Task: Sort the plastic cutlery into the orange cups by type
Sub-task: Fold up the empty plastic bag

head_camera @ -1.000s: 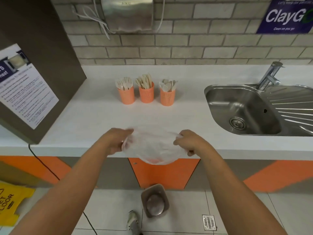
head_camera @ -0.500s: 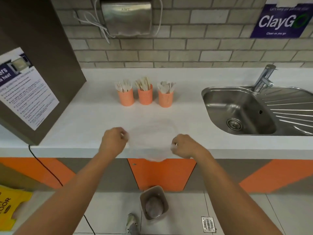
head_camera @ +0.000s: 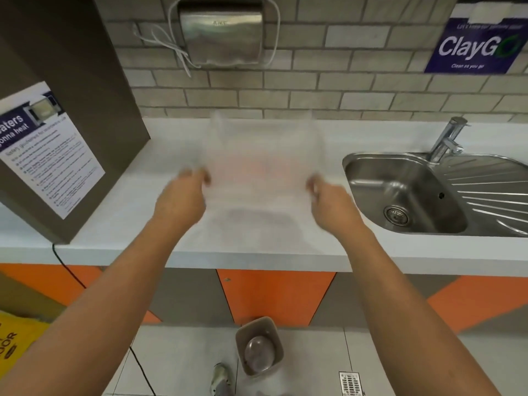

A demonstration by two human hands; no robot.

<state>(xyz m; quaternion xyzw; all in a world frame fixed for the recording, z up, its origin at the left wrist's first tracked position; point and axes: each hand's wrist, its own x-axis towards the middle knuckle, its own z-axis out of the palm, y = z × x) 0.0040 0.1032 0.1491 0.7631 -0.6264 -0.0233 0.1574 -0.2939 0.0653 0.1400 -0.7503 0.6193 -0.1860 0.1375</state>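
A thin translucent white plastic bag (head_camera: 264, 155) is stretched upright between my hands, blurred by motion, above the white counter (head_camera: 120, 207). My left hand (head_camera: 183, 198) pinches the bag's left edge and my right hand (head_camera: 328, 201) pinches its right edge. The three orange cups with cutlery stand behind the bag and show only as a faint orange tint (head_camera: 257, 168) through the plastic.
A steel sink (head_camera: 400, 195) with a tap (head_camera: 445, 141) lies to the right. A brown cabinet with a notice (head_camera: 51, 147) stands at the left. A hand dryer (head_camera: 220, 35) hangs on the brick wall. A small bin (head_camera: 258, 350) sits on the floor below.
Both hands have moved forward over the counter and spread apart, lifting the bag from a crumpled bundle at the counter edge into a raised sheet that now covers the cups.
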